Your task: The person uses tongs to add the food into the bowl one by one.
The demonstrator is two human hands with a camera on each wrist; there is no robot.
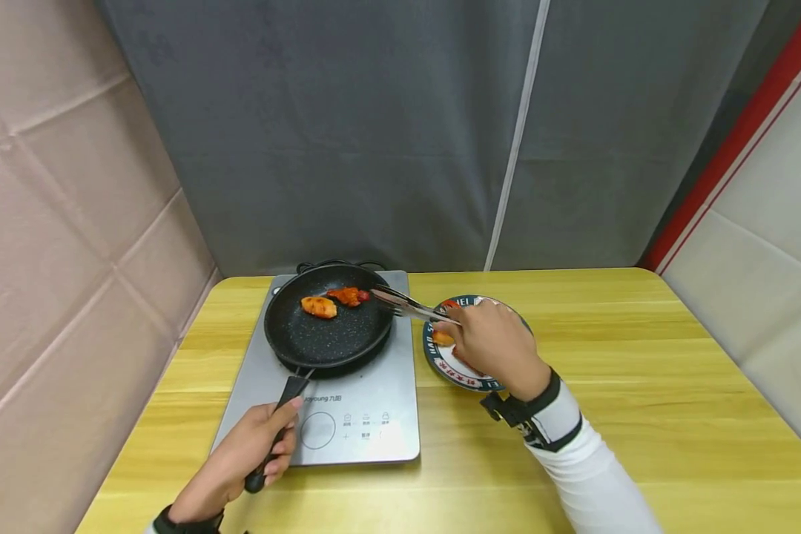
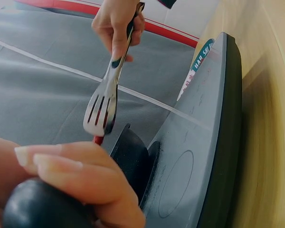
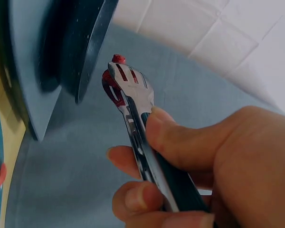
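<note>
My left hand (image 1: 256, 445) grips the black handle (image 1: 285, 400) of a dark speckled frying pan (image 1: 327, 345). Inside the pan lie a browned orange piece of food (image 1: 318, 307), like a chicken wing, and a reddish piece (image 1: 347, 297). My right hand (image 1: 497, 345) holds metal food tongs (image 1: 407, 304), their slotted ends over the pan's right side. Between those ends is a small red piece of food (image 3: 118, 59), its kind unclear. Below my right hand stands a plate (image 1: 434, 360) with more food pieces (image 1: 443, 338), partly hidden by the hand.
The pan is over a silver induction cooker (image 1: 387, 415) with a printed control panel. Both cooker and plate stand on a yellow wooden table (image 1: 607, 334). A grey curtain (image 1: 340, 133) hangs behind, with a pale wall (image 1: 73, 259) at the left.
</note>
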